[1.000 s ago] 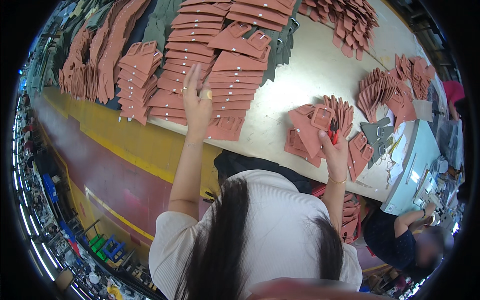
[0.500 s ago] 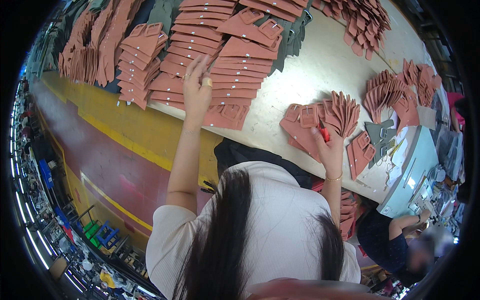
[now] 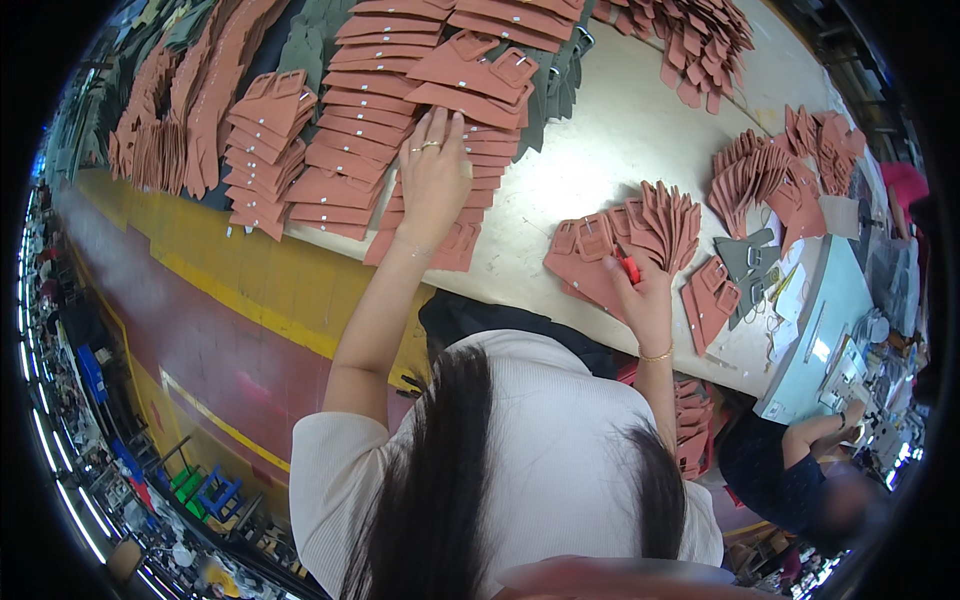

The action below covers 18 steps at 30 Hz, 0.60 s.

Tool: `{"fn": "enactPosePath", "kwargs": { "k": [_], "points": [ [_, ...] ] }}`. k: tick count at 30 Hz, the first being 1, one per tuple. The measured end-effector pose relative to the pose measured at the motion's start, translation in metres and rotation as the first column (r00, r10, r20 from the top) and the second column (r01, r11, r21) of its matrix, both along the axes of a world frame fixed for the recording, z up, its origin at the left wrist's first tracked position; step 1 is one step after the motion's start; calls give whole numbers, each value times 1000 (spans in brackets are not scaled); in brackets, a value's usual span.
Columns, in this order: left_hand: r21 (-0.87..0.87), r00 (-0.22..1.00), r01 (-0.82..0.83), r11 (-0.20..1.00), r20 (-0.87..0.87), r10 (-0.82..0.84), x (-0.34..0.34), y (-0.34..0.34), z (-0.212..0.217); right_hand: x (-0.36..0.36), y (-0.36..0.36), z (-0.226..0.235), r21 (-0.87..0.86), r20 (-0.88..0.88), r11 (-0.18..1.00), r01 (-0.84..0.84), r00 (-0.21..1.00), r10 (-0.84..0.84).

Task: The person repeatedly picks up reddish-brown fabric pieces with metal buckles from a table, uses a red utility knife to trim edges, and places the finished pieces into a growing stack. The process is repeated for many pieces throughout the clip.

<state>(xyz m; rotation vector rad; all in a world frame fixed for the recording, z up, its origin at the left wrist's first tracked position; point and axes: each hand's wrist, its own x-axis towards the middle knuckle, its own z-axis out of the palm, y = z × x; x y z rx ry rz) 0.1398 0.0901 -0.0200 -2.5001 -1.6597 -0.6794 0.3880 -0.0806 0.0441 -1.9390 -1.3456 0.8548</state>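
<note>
My left hand (image 3: pixel 437 175) lies over a column of overlapping terracotta fabric pieces (image 3: pixel 480 190) with small white tags, its fingers stretched toward the upper pieces. Just above the fingertips is a terracotta belt piece with square buckles (image 3: pixel 475 65). A small red tool (image 3: pixel 630 268) sits in my right hand (image 3: pixel 648 300), held between thumb and fingers; its exact kind is partly hidden. That hand rests beside a fanned bundle of terracotta pieces (image 3: pixel 665 225), with buckled belt pieces (image 3: pixel 582 243) at its left.
More tagged stacks (image 3: pixel 265 150) fill the table's left side. Dark green buckled pieces (image 3: pixel 750 265) and a loose terracotta belt piece (image 3: pixel 710 300) lie to the right. Beyond stands a light blue sewing table (image 3: pixel 800 370), where a co-worker (image 3: pixel 775 450) sits. Further bundles (image 3: pixel 705 50) lie at the back.
My left hand has moved right, from over the neighbouring stack onto the column with the buckled piece on it. My right hand keeps the red tool by the fanned bundle. The view has shifted slightly.
</note>
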Motion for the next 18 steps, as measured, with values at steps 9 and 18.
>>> {"fn": "enactPosePath", "kwargs": {
  "k": [9,18],
  "points": [
    [-17,959,-283,959,-22,283,-5,15,-10,3,1,-1,0,3,999,-39,999,39],
    [-182,911,-411,893,-62,407,8,25,8,5,-3,2,47,-19,999,-27,999,28]
  ]
}}
